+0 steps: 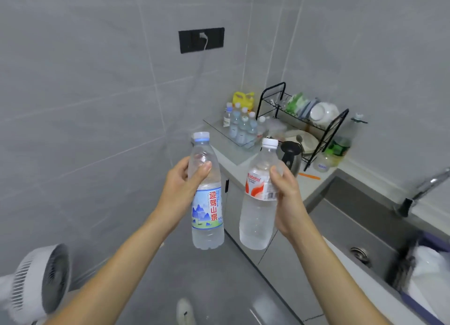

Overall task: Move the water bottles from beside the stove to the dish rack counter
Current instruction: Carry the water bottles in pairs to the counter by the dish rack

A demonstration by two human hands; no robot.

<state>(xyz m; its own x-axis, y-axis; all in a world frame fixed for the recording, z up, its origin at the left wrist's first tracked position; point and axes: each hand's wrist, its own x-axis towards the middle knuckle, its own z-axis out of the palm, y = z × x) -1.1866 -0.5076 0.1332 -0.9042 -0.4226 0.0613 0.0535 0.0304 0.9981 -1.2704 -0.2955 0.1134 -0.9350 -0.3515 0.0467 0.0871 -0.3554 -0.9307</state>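
Note:
My left hand (181,184) grips a clear water bottle with a blue mountain label (207,210), held upright in the air. My right hand (288,198) grips a second clear water bottle with a red and white label (258,203), tilted slightly. Both bottles hang above the floor in front of the cabinet. Beyond them, the black dish rack (304,120) stands on the counter (314,184) in the corner. A cluster of several water bottles (242,126) stands left of the rack.
A yellow jug (243,99) sits behind the bottle cluster. A black-lidded kettle (291,155) and a green-labelled bottle (339,146) stand by the rack. The sink (360,227) with tap (428,185) lies at right. A white fan (36,283) stands at lower left.

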